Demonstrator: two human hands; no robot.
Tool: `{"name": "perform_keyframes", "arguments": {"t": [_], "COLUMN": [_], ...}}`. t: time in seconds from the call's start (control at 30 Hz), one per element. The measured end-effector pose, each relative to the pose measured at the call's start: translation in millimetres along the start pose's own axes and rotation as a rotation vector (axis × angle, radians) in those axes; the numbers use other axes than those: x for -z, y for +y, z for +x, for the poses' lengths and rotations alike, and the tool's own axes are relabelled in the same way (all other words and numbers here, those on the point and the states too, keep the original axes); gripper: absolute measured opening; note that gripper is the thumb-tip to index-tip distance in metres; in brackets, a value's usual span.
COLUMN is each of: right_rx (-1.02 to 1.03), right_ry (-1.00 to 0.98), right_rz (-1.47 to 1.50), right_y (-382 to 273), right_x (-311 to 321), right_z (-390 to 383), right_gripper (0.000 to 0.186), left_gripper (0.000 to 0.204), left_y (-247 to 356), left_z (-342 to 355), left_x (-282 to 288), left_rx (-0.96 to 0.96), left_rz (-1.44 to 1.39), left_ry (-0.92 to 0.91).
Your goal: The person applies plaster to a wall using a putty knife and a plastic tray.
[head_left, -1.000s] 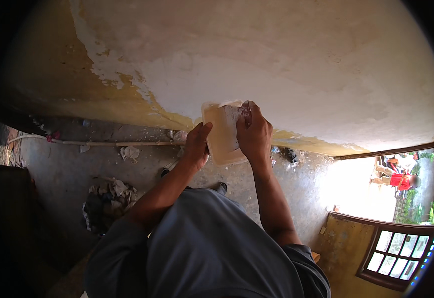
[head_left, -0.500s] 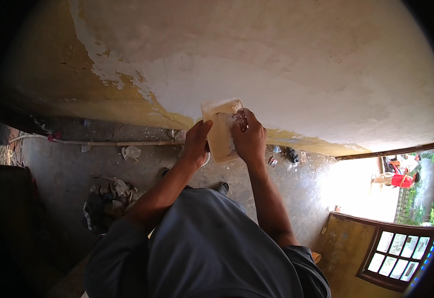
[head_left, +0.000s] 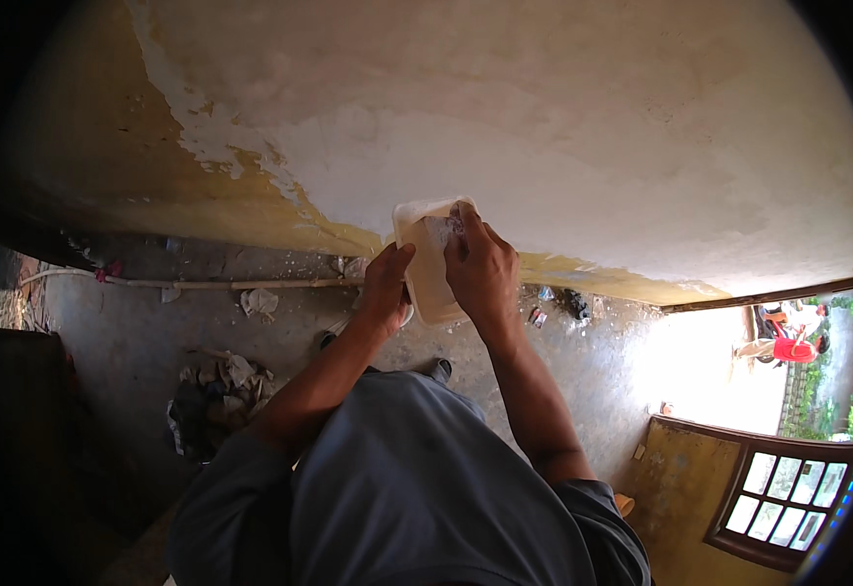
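A shallow rectangular tub (head_left: pixel 428 291) of pale translucent plastic is held up in front of me, near the wall. My left hand (head_left: pixel 384 283) is closed on the tub's left side, its thumb on the rim. Inside the tub, my right hand (head_left: pixel 480 262) pinches a flat, whitish-grey piece (head_left: pixel 439 229) that looks like a scraper blade smeared with white. The fingers partly hide that piece, so its exact kind is unclear. Some pale material seems to lie in the tub.
The wall (head_left: pixel 544 127) before me has a whitish coat and peeling yellow paint. A long pole (head_left: pixel 221 284) lies along its foot. Crumpled sacks (head_left: pixel 221 396) and scraps litter the concrete floor (head_left: pixel 299 337). At right are a bright doorway, a person in red (head_left: pixel 791 350) outside and a window (head_left: pixel 783 498).
My right hand has shifted slightly left and turned over the tub, and the flat piece has moved left with it. The left hand and the tub stay nearly in place.
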State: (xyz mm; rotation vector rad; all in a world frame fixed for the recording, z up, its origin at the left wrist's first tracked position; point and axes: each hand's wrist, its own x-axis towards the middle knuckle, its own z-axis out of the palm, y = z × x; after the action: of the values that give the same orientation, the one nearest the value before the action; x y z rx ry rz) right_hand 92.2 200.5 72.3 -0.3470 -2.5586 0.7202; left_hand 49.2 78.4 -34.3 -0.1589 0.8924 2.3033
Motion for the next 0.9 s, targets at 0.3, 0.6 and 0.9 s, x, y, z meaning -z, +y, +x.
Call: {"name": "perform_keyframes", "arguments": {"t": [0.3,0.6,0.9], "right_rx": [0.112,-0.379,-0.74], "right_ry": [0.043,-0.022,-0.145], "right_rz": [-0.013,0.477,1.684], "right_y": [-4,47,97], "right_x": [19,30,-13], "right_z": [6,16,1], "right_gripper": [0.038,0.022,0.019], "left_gripper": [0.042,0.041,0.062], "left_y": [2,7,65], "left_z": [4,3,-6], "left_x": [-4,13,41], "left_rx": [-0.019,0.023,-0.147], "left_rz": [0.005,-0.012,-0.027], "left_ry": [-0.024,0.102,0.091]}}
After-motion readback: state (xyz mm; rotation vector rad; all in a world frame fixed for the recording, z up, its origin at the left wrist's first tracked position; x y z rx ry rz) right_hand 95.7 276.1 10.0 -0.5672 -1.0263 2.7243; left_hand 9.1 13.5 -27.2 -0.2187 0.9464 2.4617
